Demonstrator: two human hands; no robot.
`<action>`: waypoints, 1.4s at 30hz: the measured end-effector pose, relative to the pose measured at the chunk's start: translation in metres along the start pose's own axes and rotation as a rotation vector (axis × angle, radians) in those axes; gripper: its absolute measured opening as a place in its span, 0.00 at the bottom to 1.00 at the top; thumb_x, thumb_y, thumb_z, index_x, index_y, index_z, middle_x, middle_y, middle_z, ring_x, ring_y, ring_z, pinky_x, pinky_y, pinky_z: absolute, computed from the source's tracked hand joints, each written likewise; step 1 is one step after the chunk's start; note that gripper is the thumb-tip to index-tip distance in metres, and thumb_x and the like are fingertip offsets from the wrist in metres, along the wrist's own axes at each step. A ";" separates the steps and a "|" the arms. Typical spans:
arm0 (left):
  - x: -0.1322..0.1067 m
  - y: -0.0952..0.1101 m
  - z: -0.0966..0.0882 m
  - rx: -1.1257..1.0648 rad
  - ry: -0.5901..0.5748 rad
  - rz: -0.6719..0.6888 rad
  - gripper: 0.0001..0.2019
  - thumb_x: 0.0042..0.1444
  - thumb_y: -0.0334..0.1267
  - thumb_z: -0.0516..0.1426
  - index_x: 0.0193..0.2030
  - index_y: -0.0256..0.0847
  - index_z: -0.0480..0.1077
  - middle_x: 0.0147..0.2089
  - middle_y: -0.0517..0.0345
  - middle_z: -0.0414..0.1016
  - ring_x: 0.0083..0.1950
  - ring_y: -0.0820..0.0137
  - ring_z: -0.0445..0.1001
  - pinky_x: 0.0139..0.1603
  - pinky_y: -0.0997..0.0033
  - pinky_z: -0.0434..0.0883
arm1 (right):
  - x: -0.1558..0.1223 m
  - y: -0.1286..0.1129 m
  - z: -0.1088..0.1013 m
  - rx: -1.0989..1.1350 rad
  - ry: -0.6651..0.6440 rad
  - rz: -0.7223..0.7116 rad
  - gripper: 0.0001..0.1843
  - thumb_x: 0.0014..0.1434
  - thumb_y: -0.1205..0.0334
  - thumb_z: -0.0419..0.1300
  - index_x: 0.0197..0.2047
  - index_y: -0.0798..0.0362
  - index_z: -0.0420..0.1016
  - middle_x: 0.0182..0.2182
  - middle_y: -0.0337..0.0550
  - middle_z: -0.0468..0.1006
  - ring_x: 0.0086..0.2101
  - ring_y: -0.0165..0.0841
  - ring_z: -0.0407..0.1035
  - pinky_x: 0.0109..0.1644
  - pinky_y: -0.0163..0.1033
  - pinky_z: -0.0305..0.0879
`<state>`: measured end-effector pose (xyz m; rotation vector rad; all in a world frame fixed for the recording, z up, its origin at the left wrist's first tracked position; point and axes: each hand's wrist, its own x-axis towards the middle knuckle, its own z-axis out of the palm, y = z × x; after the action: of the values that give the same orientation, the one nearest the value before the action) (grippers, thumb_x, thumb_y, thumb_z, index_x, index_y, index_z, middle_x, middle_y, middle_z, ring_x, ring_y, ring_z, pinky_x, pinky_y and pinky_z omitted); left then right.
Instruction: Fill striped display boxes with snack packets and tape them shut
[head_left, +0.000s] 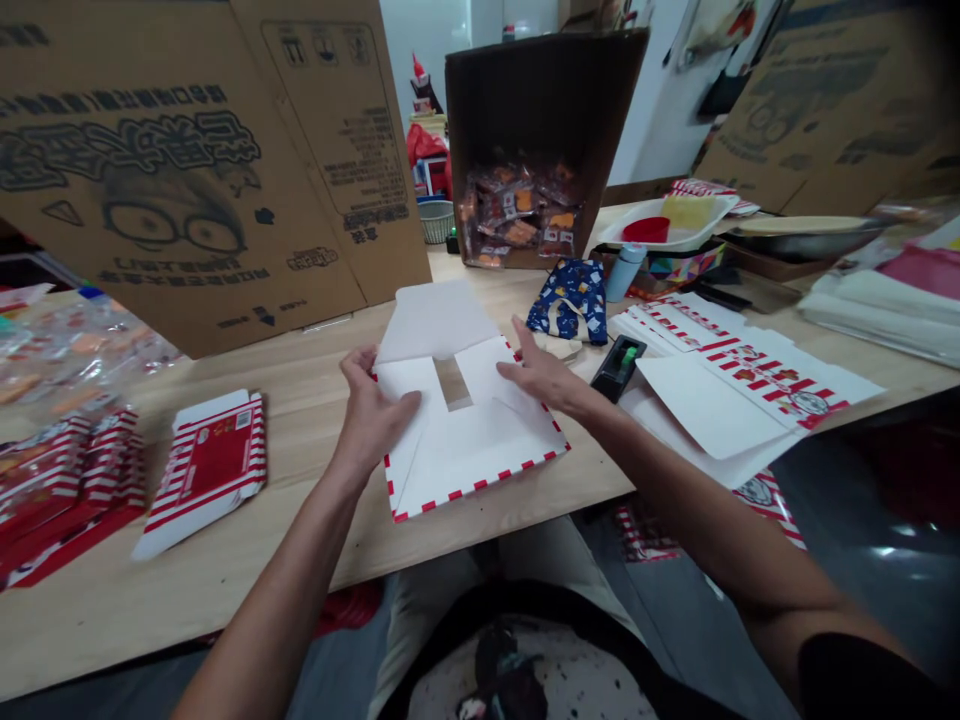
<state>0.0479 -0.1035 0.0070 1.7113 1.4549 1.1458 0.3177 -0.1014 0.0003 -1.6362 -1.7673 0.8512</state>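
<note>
A part-folded white paper box (480,450) with red-and-white striped edges lies before me on the table. Its two side flaps are turned inward, with a gap between them, and a wide flap extends at its far end. My left hand (371,410) grips the left edge, thumb on the white flap and fingers curled around the side. On the opposite edge, my right hand (544,370) has its thumb on the right flap and its index finger pointing up; its other fingers are partly hidden. Left of the box lies a flattened red-striped box (210,455).
A large carton (315,140) stands at back left. An open carton (544,110) holds wrapped snacks (521,205). Right are a tape dispenser (616,368), a blue patterned pouch (570,300) and printed box sheets (735,390). Red-striped packs (82,460) lie far left.
</note>
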 end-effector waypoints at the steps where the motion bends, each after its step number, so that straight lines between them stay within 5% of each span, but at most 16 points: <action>1: 0.001 -0.001 0.000 -0.078 0.010 0.011 0.49 0.44 0.40 0.63 0.70 0.43 0.41 0.62 0.45 0.63 0.55 0.58 0.71 0.57 0.52 0.73 | 0.005 0.000 -0.005 0.110 0.022 -0.034 0.56 0.59 0.50 0.58 0.78 0.53 0.27 0.66 0.62 0.65 0.56 0.52 0.69 0.60 0.60 0.66; 3: 0.004 -0.004 0.000 -0.107 -0.020 0.031 0.51 0.43 0.37 0.63 0.72 0.45 0.39 0.60 0.47 0.66 0.56 0.57 0.71 0.57 0.51 0.73 | 0.014 -0.002 -0.014 0.238 0.029 -0.177 0.58 0.54 0.57 0.60 0.78 0.50 0.29 0.70 0.58 0.59 0.61 0.50 0.64 0.62 0.60 0.65; 5: 0.005 -0.009 0.001 0.019 -0.053 0.064 0.44 0.43 0.34 0.61 0.70 0.48 0.52 0.59 0.50 0.67 0.58 0.55 0.70 0.60 0.48 0.71 | 0.020 -0.005 -0.018 0.212 -0.025 -0.374 0.53 0.52 0.63 0.58 0.78 0.45 0.42 0.70 0.50 0.61 0.65 0.46 0.59 0.66 0.59 0.60; 7: 0.004 -0.015 0.000 0.176 -0.048 0.100 0.30 0.44 0.31 0.58 0.58 0.47 0.71 0.56 0.51 0.67 0.61 0.55 0.67 0.65 0.46 0.66 | 0.023 -0.004 -0.018 0.069 -0.131 -0.549 0.40 0.54 0.67 0.54 0.71 0.43 0.63 0.68 0.43 0.65 0.66 0.42 0.59 0.70 0.57 0.56; 9: 0.002 -0.023 -0.003 0.246 -0.055 0.120 0.18 0.47 0.31 0.55 0.44 0.45 0.79 0.54 0.51 0.68 0.62 0.57 0.67 0.68 0.48 0.63 | 0.024 0.002 -0.013 -0.116 -0.239 -0.652 0.30 0.58 0.70 0.51 0.60 0.43 0.77 0.68 0.40 0.66 0.67 0.41 0.58 0.72 0.56 0.52; 13: 0.003 -0.029 -0.014 0.218 -0.177 0.077 0.17 0.56 0.35 0.50 0.40 0.46 0.81 0.66 0.54 0.67 0.70 0.58 0.61 0.73 0.50 0.57 | 0.024 0.015 -0.005 -0.335 -0.357 -0.683 0.27 0.63 0.71 0.51 0.60 0.41 0.78 0.71 0.37 0.60 0.71 0.41 0.50 0.75 0.57 0.46; 16: 0.009 -0.021 -0.020 0.343 -0.299 0.033 0.23 0.61 0.49 0.53 0.60 0.48 0.73 0.73 0.51 0.60 0.74 0.51 0.54 0.73 0.42 0.52 | 0.023 0.012 -0.004 -0.370 -0.372 -0.673 0.24 0.68 0.66 0.50 0.62 0.45 0.76 0.72 0.42 0.57 0.71 0.42 0.49 0.75 0.58 0.47; 19: 0.015 -0.007 -0.015 0.630 -0.398 0.070 0.43 0.51 0.62 0.61 0.72 0.50 0.58 0.70 0.42 0.63 0.71 0.41 0.57 0.68 0.34 0.53 | 0.019 0.000 -0.002 -0.389 -0.412 -0.649 0.23 0.68 0.61 0.55 0.64 0.44 0.74 0.73 0.43 0.54 0.72 0.45 0.47 0.75 0.60 0.45; 24: 0.020 0.002 0.001 0.894 -0.348 0.031 0.42 0.46 0.57 0.67 0.66 0.46 0.63 0.61 0.36 0.68 0.63 0.38 0.65 0.63 0.35 0.59 | 0.011 -0.012 0.010 -0.445 -0.456 -0.578 0.19 0.63 0.62 0.61 0.57 0.45 0.81 0.74 0.40 0.51 0.73 0.53 0.40 0.75 0.65 0.39; 27: 0.020 -0.004 -0.005 0.669 -0.320 0.029 0.45 0.46 0.60 0.66 0.69 0.47 0.61 0.67 0.37 0.64 0.69 0.40 0.59 0.68 0.34 0.55 | 0.004 -0.009 0.007 -0.361 -0.385 -0.519 0.24 0.66 0.58 0.58 0.64 0.43 0.74 0.75 0.39 0.48 0.73 0.48 0.41 0.76 0.63 0.40; 29: 0.016 -0.011 -0.014 0.356 -0.199 0.005 0.45 0.50 0.63 0.63 0.71 0.48 0.57 0.72 0.41 0.58 0.73 0.46 0.56 0.71 0.40 0.55 | -0.001 -0.003 0.003 -0.211 -0.234 -0.460 0.28 0.68 0.54 0.54 0.69 0.45 0.66 0.75 0.41 0.47 0.73 0.44 0.42 0.76 0.60 0.43; 33: -0.012 -0.019 -0.028 -0.090 0.066 -0.268 0.47 0.52 0.65 0.63 0.72 0.43 0.56 0.73 0.38 0.58 0.71 0.50 0.62 0.67 0.49 0.66 | -0.017 0.012 0.001 0.116 0.041 -0.166 0.33 0.67 0.50 0.51 0.71 0.53 0.61 0.69 0.51 0.62 0.65 0.48 0.61 0.69 0.59 0.59; 35: -0.030 -0.013 -0.032 -0.219 -0.040 -0.412 0.43 0.52 0.66 0.62 0.67 0.38 0.65 0.65 0.35 0.70 0.64 0.48 0.71 0.62 0.48 0.72 | -0.025 0.012 0.003 0.236 -0.024 -0.032 0.31 0.67 0.47 0.51 0.68 0.54 0.67 0.64 0.53 0.70 0.58 0.50 0.69 0.63 0.59 0.66; 37: -0.044 0.002 -0.038 -0.346 -0.172 -0.436 0.38 0.54 0.65 0.61 0.60 0.34 0.72 0.53 0.37 0.79 0.55 0.47 0.77 0.55 0.48 0.77 | -0.033 0.002 0.000 0.333 -0.109 -0.045 0.29 0.67 0.44 0.52 0.63 0.52 0.74 0.59 0.52 0.75 0.54 0.51 0.72 0.59 0.59 0.70; 40: -0.051 0.038 -0.058 -0.395 -0.047 -0.187 0.29 0.58 0.60 0.61 0.55 0.37 0.75 0.47 0.44 0.81 0.52 0.50 0.79 0.52 0.51 0.79 | -0.043 -0.032 -0.018 0.401 -0.028 -0.256 0.31 0.66 0.40 0.54 0.66 0.47 0.69 0.57 0.48 0.76 0.55 0.51 0.71 0.58 0.57 0.70; 42: -0.052 0.061 -0.076 -0.310 0.105 0.139 0.26 0.58 0.53 0.63 0.59 0.44 0.72 0.57 0.49 0.77 0.61 0.52 0.74 0.63 0.51 0.74 | -0.048 -0.057 -0.034 0.389 0.070 -0.381 0.37 0.64 0.41 0.55 0.72 0.43 0.59 0.61 0.45 0.72 0.59 0.52 0.67 0.58 0.57 0.69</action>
<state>0.0060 -0.1733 0.0816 1.5716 1.1585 1.4711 0.3119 -0.1499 0.0661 -1.0277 -1.6629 0.8751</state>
